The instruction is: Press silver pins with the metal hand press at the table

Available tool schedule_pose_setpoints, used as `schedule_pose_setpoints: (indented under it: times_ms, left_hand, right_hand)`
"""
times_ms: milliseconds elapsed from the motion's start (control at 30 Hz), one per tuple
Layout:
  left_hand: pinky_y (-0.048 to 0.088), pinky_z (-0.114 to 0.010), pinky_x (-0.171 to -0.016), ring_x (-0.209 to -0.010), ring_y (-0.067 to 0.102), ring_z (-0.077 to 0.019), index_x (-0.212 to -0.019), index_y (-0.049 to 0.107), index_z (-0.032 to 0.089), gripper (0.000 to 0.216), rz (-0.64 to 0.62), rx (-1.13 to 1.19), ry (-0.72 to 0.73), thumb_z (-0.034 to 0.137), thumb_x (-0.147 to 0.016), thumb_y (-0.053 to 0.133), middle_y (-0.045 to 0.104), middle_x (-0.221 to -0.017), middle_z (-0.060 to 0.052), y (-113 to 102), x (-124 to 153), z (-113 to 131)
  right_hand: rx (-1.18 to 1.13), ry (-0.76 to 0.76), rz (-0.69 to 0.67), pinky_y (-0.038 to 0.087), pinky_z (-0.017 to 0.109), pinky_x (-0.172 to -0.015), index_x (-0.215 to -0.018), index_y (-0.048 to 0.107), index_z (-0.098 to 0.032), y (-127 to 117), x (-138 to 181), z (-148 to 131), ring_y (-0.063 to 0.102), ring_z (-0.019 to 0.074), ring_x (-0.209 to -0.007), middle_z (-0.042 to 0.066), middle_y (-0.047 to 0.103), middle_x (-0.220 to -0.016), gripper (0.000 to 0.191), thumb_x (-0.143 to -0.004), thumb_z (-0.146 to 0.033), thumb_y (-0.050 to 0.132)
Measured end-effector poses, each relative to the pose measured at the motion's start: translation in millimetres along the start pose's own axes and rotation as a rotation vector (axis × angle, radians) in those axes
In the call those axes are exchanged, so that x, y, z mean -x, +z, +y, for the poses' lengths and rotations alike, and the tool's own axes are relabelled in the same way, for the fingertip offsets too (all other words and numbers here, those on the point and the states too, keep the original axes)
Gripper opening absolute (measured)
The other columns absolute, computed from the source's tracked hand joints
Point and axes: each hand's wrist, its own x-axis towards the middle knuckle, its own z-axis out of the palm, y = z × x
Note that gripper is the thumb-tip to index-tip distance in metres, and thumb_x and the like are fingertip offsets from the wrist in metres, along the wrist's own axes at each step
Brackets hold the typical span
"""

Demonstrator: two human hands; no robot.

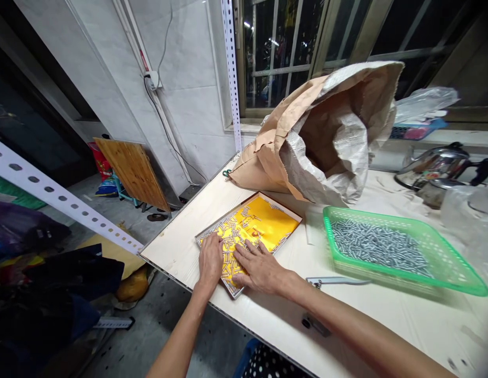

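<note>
A shallow tray (282,205) with a yellow bottom lies at the table's left edge. Many small silver metal pieces (231,251), which look like screws, are scattered over its nearer half. My left hand (211,261) lies over the tray's left rim, its fingers bent and close together at the rim; their undersides are hidden. Flat over the pieces, my right hand (260,266) has its fingers spread apart and touches the layer. To the right stands a green plastic basket (456,265), blurred at its edges, with a heap of similar silver pieces (380,247) in it.
Behind the tray a large open paper sack (267,157) leans over the white table (169,244). A flat grey strip tool (338,281) lies near my right forearm. At the far right are a metal kettle (436,164) and clear plastic (470,210). A perforated white post (66,197) crosses on the left.
</note>
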Motion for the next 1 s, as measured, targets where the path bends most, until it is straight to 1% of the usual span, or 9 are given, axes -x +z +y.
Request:
schedule_pose_setpoints:
  times_ms: [100,167,333,533,667,767,833,933,1000]
  left_hand:
    - [0.05,-0.043,-0.081,-0.087,0.058,-0.0264,-0.091,0.055,0.019,0.013,0.001,0.025,-0.001,0.017,-0.092,0.042,0.064,-0.094,-0.01,0,0,0]
    - [0.05,-0.043,-0.083,-0.089,0.058,-0.0266,-0.091,0.055,0.019,0.012,0.001,0.036,-0.014,0.017,-0.092,0.043,0.064,-0.095,-0.01,0,0,1]
    - [0.05,-0.044,-0.084,-0.09,0.058,-0.0273,-0.089,0.054,0.019,0.009,-0.045,0.024,-0.044,0.018,-0.091,0.045,0.064,-0.096,-0.01,-4,-2,3]
    - [0.05,-0.044,-0.082,-0.088,0.058,-0.0264,-0.09,0.054,0.02,0.009,-0.052,0.03,-0.04,0.02,-0.091,0.046,0.062,-0.092,-0.007,-4,-2,2]
    - [0.048,-0.049,-0.092,-0.1,0.058,-0.0273,-0.095,0.055,0.02,0.015,0.086,0.119,-0.069,0.021,-0.094,0.041,0.063,-0.104,-0.01,4,1,0]
    - [0.045,-0.049,-0.1,-0.116,0.054,-0.0265,-0.101,0.054,0.019,0.019,0.247,0.208,-0.148,0.023,-0.096,0.037,0.058,-0.121,-0.014,8,5,0]
    - [0.044,-0.048,-0.101,-0.12,0.051,-0.0255,-0.102,0.053,0.017,0.019,0.319,0.245,-0.192,0.024,-0.097,0.035,0.055,-0.125,-0.016,9,8,1]
    - [0.043,-0.047,-0.103,-0.121,0.051,-0.0249,-0.102,0.052,0.016,0.02,0.351,0.277,-0.228,0.025,-0.098,0.035,0.054,-0.125,-0.017,9,10,1]
    - [0.043,-0.047,-0.102,-0.119,0.052,-0.0242,-0.101,0.052,0.017,0.019,0.362,0.31,-0.252,0.026,-0.098,0.036,0.056,-0.122,-0.016,9,11,2]
  right_hand:
    - [-0.014,-0.034,0.054,0.024,0.058,-0.109,-0.125,0.059,-0.024,-7,-10,3,0.037,0.03,-0.135,0.01,0.052,-0.14,0.043,-0.101,-0.047,0.032]
    - [0.02,0.051,0.122,0.029,0.052,-0.107,-0.119,0.061,-0.023,-15,-23,15,0.045,0.0258,-0.128,0.009,0.056,-0.136,0.035,-0.103,-0.033,0.031]
    - [0.16,0.158,0.111,0.038,0.038,-0.098,-0.119,0.061,-0.023,-28,-60,49,0.05,0.0231,-0.118,0.008,0.06,-0.128,0.03,-0.099,-0.02,0.039]
    - [0.183,0.264,0.145,0.043,0.033,-0.086,-0.106,0.066,-0.015,-18,-70,44,0.052,0.0257,-0.108,0.014,0.062,-0.114,0.035,-0.095,-0.011,0.033]
    - [0.168,0.272,0.181,0.045,0.035,-0.086,-0.109,0.065,-0.016,-16,-66,43,0.054,0.0256,-0.104,0.014,0.063,-0.114,0.038,-0.099,-0.019,0.028]
    - [0.149,0.187,0.208,0.038,0.039,-0.101,-0.122,0.06,-0.019,-16,-74,41,0.046,0.0272,-0.122,0.012,0.053,-0.136,0.038,-0.1,-0.036,0.035]
    - [0.117,0.113,0.188,0.031,0.044,-0.108,-0.137,0.049,-0.019,-12,-82,35,0.032,0.0299,-0.136,0.01,0.041,-0.15,0.049,-0.099,-0.047,0.036]
    - [0.069,0.047,0.117,0.026,0.051,-0.11,-0.146,0.038,-0.017,-5,-89,22,0.021,0.0321,-0.142,0.011,0.031,-0.156,0.063,-0.099,-0.057,0.029]
    - [0.083,0.033,0.123,0.026,0.051,-0.11,-0.141,0.045,-0.016,-2,-86,13,0.026,0.0313,-0.14,0.013,0.038,-0.151,0.063,-0.099,-0.058,0.025]
